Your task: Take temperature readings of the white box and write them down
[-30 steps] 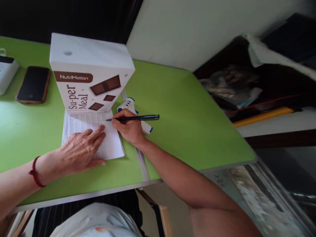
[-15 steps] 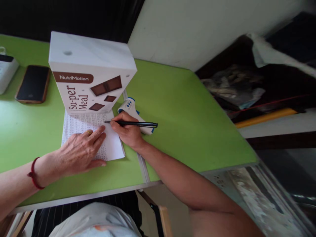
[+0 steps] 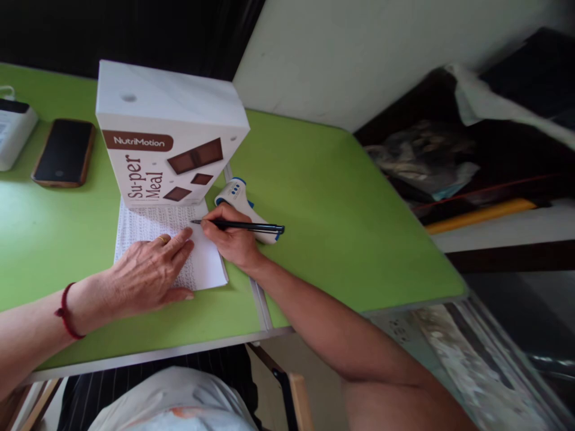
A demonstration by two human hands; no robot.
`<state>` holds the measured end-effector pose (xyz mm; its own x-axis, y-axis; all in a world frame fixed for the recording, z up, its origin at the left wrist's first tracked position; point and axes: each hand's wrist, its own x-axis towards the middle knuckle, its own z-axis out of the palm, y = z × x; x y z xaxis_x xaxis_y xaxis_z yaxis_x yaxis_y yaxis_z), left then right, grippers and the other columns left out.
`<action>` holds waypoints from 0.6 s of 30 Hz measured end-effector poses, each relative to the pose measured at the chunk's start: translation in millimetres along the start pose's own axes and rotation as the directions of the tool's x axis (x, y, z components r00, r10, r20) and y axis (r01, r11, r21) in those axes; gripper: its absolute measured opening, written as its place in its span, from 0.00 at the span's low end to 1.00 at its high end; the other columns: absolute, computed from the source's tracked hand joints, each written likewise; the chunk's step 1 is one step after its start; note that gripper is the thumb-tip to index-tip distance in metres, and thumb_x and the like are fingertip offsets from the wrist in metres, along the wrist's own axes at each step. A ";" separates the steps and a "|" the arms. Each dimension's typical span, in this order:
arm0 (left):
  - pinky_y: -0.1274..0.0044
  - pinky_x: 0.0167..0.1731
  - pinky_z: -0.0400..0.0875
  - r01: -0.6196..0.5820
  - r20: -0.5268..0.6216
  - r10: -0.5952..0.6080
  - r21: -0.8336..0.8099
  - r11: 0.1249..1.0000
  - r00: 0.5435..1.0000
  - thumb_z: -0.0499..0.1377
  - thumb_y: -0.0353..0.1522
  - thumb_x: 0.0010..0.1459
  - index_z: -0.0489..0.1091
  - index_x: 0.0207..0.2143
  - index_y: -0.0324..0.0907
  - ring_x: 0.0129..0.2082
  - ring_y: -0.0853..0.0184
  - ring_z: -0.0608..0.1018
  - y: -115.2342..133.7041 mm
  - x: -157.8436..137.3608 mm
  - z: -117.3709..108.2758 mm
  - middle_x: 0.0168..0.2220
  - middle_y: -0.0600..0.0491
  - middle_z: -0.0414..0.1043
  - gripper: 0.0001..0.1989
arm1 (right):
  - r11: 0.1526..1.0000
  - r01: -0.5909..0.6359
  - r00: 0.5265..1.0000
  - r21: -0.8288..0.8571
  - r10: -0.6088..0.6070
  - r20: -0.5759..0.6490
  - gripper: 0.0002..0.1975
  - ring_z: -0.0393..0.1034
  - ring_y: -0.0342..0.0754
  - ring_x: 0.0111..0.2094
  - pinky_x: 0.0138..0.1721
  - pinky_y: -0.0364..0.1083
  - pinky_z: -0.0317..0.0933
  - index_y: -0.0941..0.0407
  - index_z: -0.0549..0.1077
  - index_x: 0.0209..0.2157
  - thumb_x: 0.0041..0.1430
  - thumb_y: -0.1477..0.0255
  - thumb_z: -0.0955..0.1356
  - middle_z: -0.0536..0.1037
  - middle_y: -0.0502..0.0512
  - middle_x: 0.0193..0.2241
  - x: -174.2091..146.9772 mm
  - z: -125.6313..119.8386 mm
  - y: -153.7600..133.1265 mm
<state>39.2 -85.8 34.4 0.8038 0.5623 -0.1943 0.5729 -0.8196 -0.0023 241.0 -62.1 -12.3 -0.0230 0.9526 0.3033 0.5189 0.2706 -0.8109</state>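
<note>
Sheets of white paper [image 3: 209, 263] covered in rows of handwriting lie on the green table. My left hand [image 3: 150, 266] rests flat on the paper, fingers stretched out and the thumb apart. Between the fingers and thumb of my right hand [image 3: 233, 236] is a black pen [image 3: 260, 227], its tip at the written rows near my left fingertips. A white box [image 3: 148, 167] with a brown label stands upright at the paper's far edge and hides part of it. Beside and partly behind my right hand lies a white and blue handheld thermometer [image 3: 234, 190].
A phone [image 3: 65, 152] lies left of the box, with a white charger-like block [image 3: 15, 134] and cable at the left edge. The green table [image 3: 350, 239] has a seam near my right wrist. A wall and dark shelf with bags [image 3: 426, 155] are at the right.
The view has shifted slightly. Both hands stay in nearly the same place on the paper, and the back end of the pen has tilted a little.
</note>
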 end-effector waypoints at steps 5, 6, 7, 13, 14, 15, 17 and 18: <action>0.65 0.35 0.76 -0.002 0.002 0.002 0.016 1.000 1.000 0.52 0.50 0.64 0.60 0.61 0.34 0.46 0.53 0.76 -0.4 0.8 -0.4 0.68 0.36 0.51 0.34 | 0.998 0.045 0.999 0.044 -0.045 -0.003 0.05 0.62 0.43 0.25 0.29 0.44 0.58 0.53 0.67 0.25 0.54 0.68 0.66 0.70 0.45 0.22 -0.2 0.2 3.1; 0.65 0.35 0.76 -0.002 0.000 0.002 0.020 1.000 1.000 0.52 0.50 0.64 0.60 0.61 0.34 0.46 0.53 0.76 -0.5 0.8 -0.3 0.68 0.36 0.51 0.34 | 0.996 0.064 0.998 0.061 -0.063 -0.010 0.05 0.61 0.42 0.24 0.28 0.44 0.58 0.53 0.67 0.25 0.53 0.69 0.66 0.70 0.45 0.21 0.1 0.7 4.0; 0.65 0.35 0.76 -0.005 0.000 0.005 0.023 1.000 1.000 0.52 0.50 0.64 0.60 0.61 0.34 0.46 0.53 0.76 -0.5 0.8 -0.3 0.68 0.36 0.51 0.34 | 0.994 0.081 0.997 0.080 -0.079 -0.020 0.05 0.61 0.42 0.24 0.27 0.43 0.57 0.53 0.67 0.25 0.53 0.69 0.66 0.70 0.45 0.20 0.5 1.3 4.9; 0.67 0.34 0.76 -0.003 0.013 0.002 0.040 0.999 1.000 0.52 0.50 0.65 0.60 0.61 0.35 0.46 0.54 0.76 -0.1 -0.1 -1.8 0.69 0.37 0.50 0.33 | 0.983 0.112 0.990 0.145 -0.097 -0.103 0.06 0.62 0.41 0.22 0.25 0.43 0.57 0.53 0.67 0.24 0.53 0.70 0.67 0.71 0.44 0.20 2.1 5.0 7.6; 0.67 0.34 0.76 -0.001 0.018 0.000 0.041 0.999 1.000 0.52 0.50 0.65 0.60 0.62 0.35 0.47 0.53 0.76 0.1 -0.1 -2.3 0.69 0.37 0.49 0.33 | 0.984 0.114 0.989 0.139 -0.100 -0.105 0.06 0.61 0.41 0.22 0.25 0.42 0.57 0.53 0.67 0.24 0.53 0.70 0.67 0.70 0.44 0.20 2.0 5.0 7.5; 0.67 0.34 0.76 -0.001 0.022 0.000 0.042 0.999 1.000 0.52 0.50 0.65 0.60 0.62 0.35 0.47 0.53 0.76 0.2 0.1 -2.7 0.69 0.37 0.49 0.33 | 0.985 0.115 0.990 0.131 -0.103 -0.099 0.06 0.61 0.41 0.22 0.25 0.42 0.57 0.53 0.66 0.24 0.53 0.70 0.67 0.70 0.44 0.20 1.9 4.7 7.3; 0.67 0.35 0.76 -0.002 0.027 0.001 0.039 0.999 1.000 0.52 0.50 0.64 0.60 0.62 0.35 0.47 0.53 0.76 0.4 0.8 -3.2 0.69 0.37 0.49 0.34 | 0.986 0.120 0.990 0.114 -0.110 -0.087 0.06 0.61 0.41 0.22 0.25 0.42 0.56 0.53 0.66 0.24 0.53 0.70 0.67 0.70 0.44 0.19 1.5 4.0 6.9; 0.67 0.35 0.76 -0.002 0.029 0.000 0.038 0.999 1.000 0.52 0.51 0.64 0.60 0.62 0.35 0.47 0.53 0.76 0.4 1.2 -3.3 0.69 0.36 0.49 0.34 | 0.986 0.123 0.990 0.109 -0.115 -0.082 0.06 0.61 0.41 0.22 0.25 0.42 0.56 0.53 0.66 0.24 0.54 0.70 0.67 0.70 0.44 0.20 1.4 3.6 6.7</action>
<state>40.9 -85.1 37.3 0.7990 0.5586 -0.2226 0.5652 -0.8240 -0.0390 241.3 -58.4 -19.1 -0.0118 0.9007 0.4343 0.4162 0.3994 -0.8169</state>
